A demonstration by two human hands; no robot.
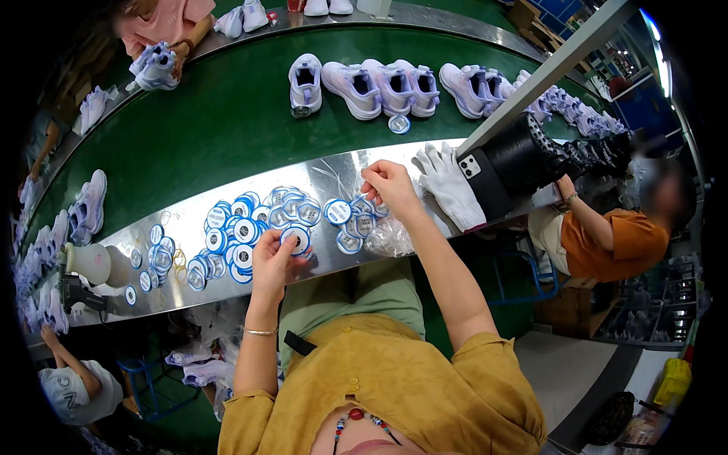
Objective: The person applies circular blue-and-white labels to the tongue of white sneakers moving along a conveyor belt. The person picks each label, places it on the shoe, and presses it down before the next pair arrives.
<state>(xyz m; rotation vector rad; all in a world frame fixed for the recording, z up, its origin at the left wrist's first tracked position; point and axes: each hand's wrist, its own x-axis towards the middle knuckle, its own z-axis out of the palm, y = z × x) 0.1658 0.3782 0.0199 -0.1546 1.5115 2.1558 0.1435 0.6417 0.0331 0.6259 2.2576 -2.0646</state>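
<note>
My left hand (pixel 273 262) pinches a round, blue-rimmed tag (pixel 299 238) between thumb and fingers, just above the metal ledge. Beside it on the ledge lies a heap of similar round tags (pixel 243 230). My right hand (pixel 390 186) is raised over a smaller group of tags (pixel 359 225), its thumb and fingertips pressed together. Whatever they grip is too small to make out. Thin transparent strands (pixel 334 180) lie on the metal left of those fingers. A crumpled see-through plastic bag (pixel 390 240) sits below the right wrist.
Beyond the ledge, a green conveyor belt (pixel 220 144) carries pale lilac sneakers (pixel 356 89). White gloves (pixel 450 186), a phone (pixel 470 167) and a black cylinder (pixel 523 148) stand to the right. A slanted grey post (pixel 546 76) rises there. Co-workers sit on both sides and opposite.
</note>
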